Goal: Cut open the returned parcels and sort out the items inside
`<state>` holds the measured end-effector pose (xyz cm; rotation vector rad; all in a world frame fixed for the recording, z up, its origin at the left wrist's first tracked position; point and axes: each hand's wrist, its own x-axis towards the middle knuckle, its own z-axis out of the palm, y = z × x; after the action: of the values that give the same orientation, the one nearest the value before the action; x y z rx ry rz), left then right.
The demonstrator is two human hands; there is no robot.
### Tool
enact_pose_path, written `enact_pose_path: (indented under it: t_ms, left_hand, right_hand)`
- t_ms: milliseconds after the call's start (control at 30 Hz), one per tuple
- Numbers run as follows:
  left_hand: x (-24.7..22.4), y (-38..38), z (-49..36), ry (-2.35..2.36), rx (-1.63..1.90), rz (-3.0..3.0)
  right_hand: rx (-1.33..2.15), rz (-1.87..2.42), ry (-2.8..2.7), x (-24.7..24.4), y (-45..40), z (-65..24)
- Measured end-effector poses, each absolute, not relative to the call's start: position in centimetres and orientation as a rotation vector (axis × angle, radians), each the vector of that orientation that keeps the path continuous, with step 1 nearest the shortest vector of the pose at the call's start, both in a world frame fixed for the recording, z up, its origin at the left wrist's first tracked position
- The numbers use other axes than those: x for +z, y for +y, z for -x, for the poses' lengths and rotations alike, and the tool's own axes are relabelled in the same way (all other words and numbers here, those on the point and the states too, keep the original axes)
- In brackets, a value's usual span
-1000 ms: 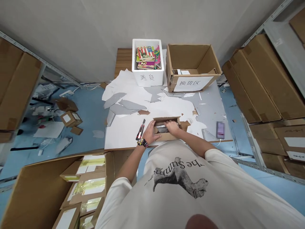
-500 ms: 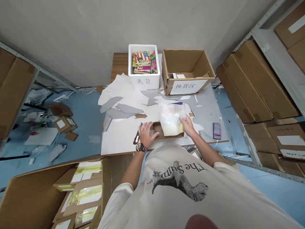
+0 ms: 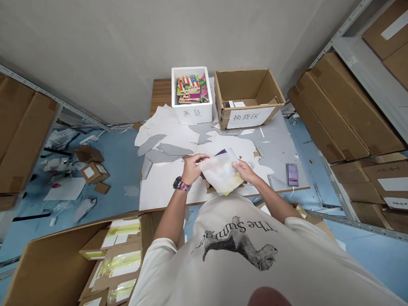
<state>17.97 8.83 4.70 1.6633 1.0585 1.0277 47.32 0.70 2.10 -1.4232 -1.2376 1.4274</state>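
So the packet is up over the small box at the table's near edge. Right hand pinches its right side, thumb on top; left hand is half curled by the left corner, can't tell if it's gripping. Looks light, floppy, probably slippery, so I'd hold both side edges

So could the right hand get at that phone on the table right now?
Probably yes: the phone lies out beyond the right hand, with seemingly only flat torn sheeting between them. But that hand is gripping a pale packet, so it would likely have to let go first.
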Motion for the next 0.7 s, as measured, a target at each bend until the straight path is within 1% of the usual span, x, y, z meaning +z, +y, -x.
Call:
enact_pose_path:
  t_ms: [133, 233, 333, 400, 467, 533, 600, 700]
  left_hand:
    - [6.2, 8.9, -19.1, 1.059, 0.809, -1.916]
    - [5.6, 9.0, -19.6, 1.103, 0.723, -1.849]
    - [4.0, 8.6, -18.5, 1.202, 0.873, -1.63]
    - [2.7, 8.1, -16.8, 1.297, 1.034, -1.414]
    - [1.6, 7.6, -14.9, 1.397, 1.197, -1.161]
    - [0.8, 7.1, -13.0, 1.463, 1.336, -0.909]
    - [0.2, 6.6, -11.5, 1.486, 1.444, -0.704]
    - [-0.2, 5.9, -10.8, 1.452, 1.533, -0.52]
  right_hand:
    - [1.464, 1.388, -1.447, 2.7, 1.2, -48.0]
    - [1.357, 1.461, -1.544, 2.5, 2.2, -48.4]
    - [1.14, 1.61, -1.56, 2.0, 3.5, -48.9]
    - [0.941, 1.801, -1.621, 1.9, 4.0, -49.3]
    - [0.745, 2.039, -1.78, 2.1, 4.1, -49.4]
    - [0.592, 2.188, -2.055, 2.3, 3.9, -49.0]
    - [0.5, 2.134, -2.414, 2.5, 3.6, -48.1]
    - [0.482, 1.785, -2.868, 2.4, 3.3, -46.4]
